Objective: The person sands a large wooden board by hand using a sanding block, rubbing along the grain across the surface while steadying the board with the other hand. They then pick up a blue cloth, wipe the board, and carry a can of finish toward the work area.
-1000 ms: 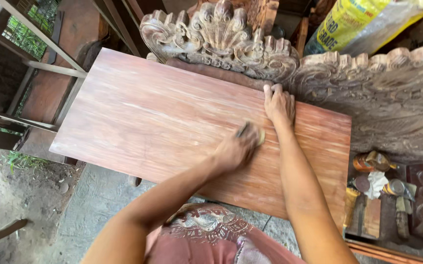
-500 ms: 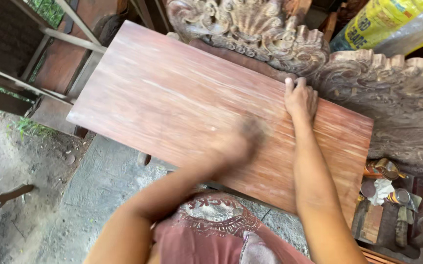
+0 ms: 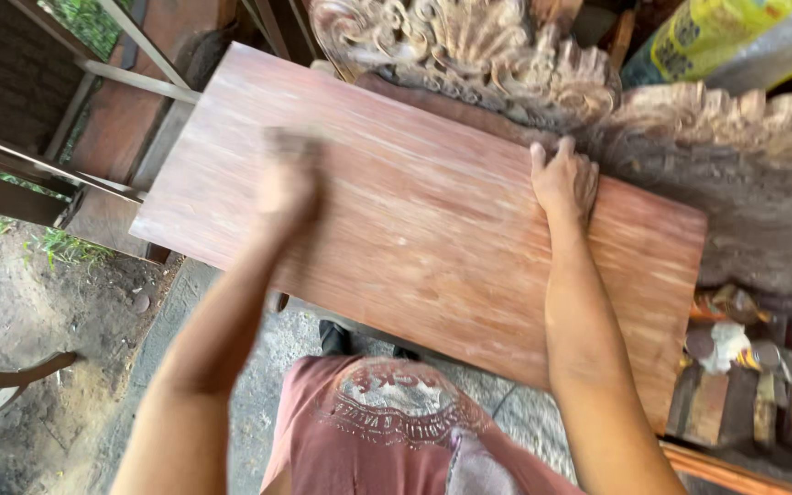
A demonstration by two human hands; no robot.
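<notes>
Bracing board (image 3: pixel 414 220) far edge w/ right hand (image 3: pixel 565 179); left hand (image 3: pixel 288 179) mid-panel.

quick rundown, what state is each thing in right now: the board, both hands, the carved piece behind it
flat reddish-brown wooden board: lying flat, pale dusty streaks across its top
left hand: on the board's left part, motion-blurred, grip unclear
right hand: pressed flat at the board's far edge, fingers spread
ornate carved wooden panel: behind the board's far edge, bare greyish wood
small tools and rags: lying jumbled to the right of the board

Dirt ground (image 3: pixel 38 302), concrete slab (image 3: pixel 231 367) – carved wooden furniture (image 3: pixel 469 46) behind, daylight.
</notes>
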